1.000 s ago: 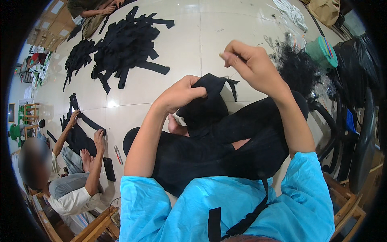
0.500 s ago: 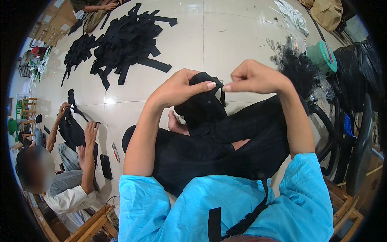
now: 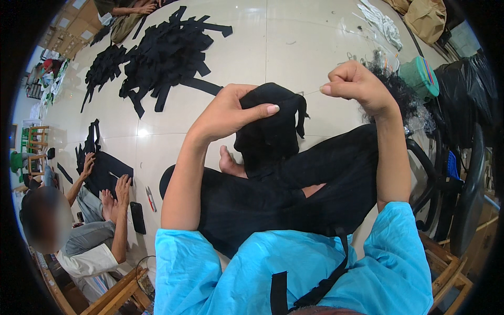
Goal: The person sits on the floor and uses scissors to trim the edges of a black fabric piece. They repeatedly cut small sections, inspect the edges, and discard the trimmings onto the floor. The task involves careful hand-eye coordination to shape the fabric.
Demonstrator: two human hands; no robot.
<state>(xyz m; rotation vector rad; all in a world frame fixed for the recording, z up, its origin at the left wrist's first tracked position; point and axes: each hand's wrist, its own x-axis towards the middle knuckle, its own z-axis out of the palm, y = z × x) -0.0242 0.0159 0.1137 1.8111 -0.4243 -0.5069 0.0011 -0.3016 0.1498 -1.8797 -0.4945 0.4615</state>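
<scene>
My left hand (image 3: 223, 116) grips a piece of black cloth (image 3: 269, 131) near its top, thumb in front and fingers behind. The cloth hangs down in front of my crossed legs, and a narrow black strip (image 3: 301, 116) droops from its right edge. Up and to the right, apart from the cloth, my right hand (image 3: 358, 86) is closed with thumb and forefinger pinched. Whatever it may hold is too small to make out.
A big heap of black fabric pieces (image 3: 165, 58) lies far left. At left, a person's hand (image 3: 123, 190) works on black cloth (image 3: 107, 168). Red-handled snips (image 3: 150, 198) and a phone (image 3: 138, 218) lie nearby. A black thread tangle (image 3: 391, 84) sits right, by a green container (image 3: 418, 77).
My right hand has moved up and right, away from the cloth. The cloth has turned a little, with its strip now hanging loose. The person at left has lowered the black cloth.
</scene>
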